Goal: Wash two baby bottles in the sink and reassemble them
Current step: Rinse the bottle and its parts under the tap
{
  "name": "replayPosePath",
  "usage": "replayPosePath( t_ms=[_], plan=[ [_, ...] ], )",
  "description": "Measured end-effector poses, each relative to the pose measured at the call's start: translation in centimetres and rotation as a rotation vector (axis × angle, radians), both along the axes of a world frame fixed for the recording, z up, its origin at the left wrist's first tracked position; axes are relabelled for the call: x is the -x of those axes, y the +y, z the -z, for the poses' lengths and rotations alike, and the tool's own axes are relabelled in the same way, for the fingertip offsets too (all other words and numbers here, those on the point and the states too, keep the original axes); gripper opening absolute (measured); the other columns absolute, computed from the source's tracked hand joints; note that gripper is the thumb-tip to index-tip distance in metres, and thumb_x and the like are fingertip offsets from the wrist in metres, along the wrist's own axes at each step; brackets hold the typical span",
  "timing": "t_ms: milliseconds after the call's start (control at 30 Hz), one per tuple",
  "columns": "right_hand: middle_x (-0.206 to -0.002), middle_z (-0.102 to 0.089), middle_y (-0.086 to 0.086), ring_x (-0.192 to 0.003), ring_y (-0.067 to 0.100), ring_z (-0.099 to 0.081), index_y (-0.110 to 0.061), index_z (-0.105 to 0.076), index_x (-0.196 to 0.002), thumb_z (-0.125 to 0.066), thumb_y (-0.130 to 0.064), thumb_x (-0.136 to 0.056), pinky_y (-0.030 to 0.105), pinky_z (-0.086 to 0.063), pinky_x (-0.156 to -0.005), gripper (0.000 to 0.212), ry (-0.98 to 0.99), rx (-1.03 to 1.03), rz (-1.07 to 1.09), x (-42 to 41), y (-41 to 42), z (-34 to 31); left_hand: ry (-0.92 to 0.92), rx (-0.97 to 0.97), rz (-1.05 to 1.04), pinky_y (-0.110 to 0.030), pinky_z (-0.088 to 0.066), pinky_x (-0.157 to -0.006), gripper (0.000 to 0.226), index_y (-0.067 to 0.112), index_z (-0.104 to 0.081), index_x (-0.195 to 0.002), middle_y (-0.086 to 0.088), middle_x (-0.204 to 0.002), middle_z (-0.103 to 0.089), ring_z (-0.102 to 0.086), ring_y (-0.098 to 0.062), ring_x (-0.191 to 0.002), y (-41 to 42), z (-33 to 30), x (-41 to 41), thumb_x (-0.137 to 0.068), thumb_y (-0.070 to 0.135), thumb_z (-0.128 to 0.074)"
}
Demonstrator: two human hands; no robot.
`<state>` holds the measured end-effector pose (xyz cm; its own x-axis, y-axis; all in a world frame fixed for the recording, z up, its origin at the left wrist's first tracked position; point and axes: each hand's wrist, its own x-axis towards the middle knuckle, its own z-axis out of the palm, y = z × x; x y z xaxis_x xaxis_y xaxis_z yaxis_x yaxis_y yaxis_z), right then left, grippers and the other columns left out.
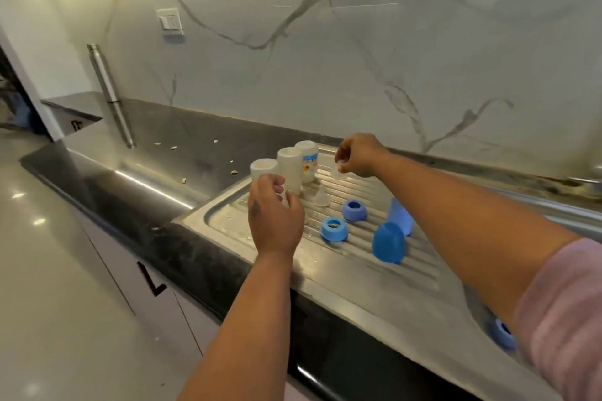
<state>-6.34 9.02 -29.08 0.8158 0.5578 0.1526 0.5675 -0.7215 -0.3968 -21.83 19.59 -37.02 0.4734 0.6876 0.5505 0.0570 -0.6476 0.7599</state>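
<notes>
Steel flask [110, 94] stands far left on the dark counter [156, 192]. Three clear bottles [290, 166] stand in a row at the back of the steel drainboard [325, 267]. Left hand [275, 218] is curled, pinching a small clear piece [284, 197] just beside the nearest bottle. A clear nipple [321, 197] sits on the ribs. Right hand [358, 156] pinches another clear nipple [337, 171] above the board. Two blue rings [334, 228], then two blue caps [388, 242], lie further right.

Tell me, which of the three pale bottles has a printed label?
The rearmost translucent plastic bottle, farthest from the left hand. It carries a colourful printed label; the other two are plain.
</notes>
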Motion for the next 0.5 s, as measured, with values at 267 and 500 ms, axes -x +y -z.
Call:
replayPosePath(
  t_ms=[267,500],
  plan=[
    [-0.103,-0.07,0.007,-0.094,0.02,-0.066,-0.007,-0.069,-0.107,-0.075,-0.019,-0.084,0.028,-0.053,-0.083,0.026,0.041,0.197,0.067,-3.5,3.6,1.5,-0.023,-0.07,0.0,-0.015,-0.041,-0.069,0.025,0.023,-0.05,-0.1,0.005,-0.098,-0.051,-0.053,-0.01,-0.085,1.1,0.7,-1.7,-0.085,0.011,-0.066],
    [-0.104,-0.069,0.009,-0.095,0.022,-0.066,-0.008,-0.068,-0.107,-0.075,-0.018,-0.083,0.034,-0.055,-0.09,0.027,0.099,0.263,0.083,-4.3,4.3,2.8,0.035,-0.101,0.007,-0.013,-0.039,-0.07,0.027,0.02,-0.053,-0.105,0.002,-0.102,-0.055,-0.055,-0.011,-0.087,1.2,0.7,-1.8,-0.085,0.009,-0.067]
  ],
)
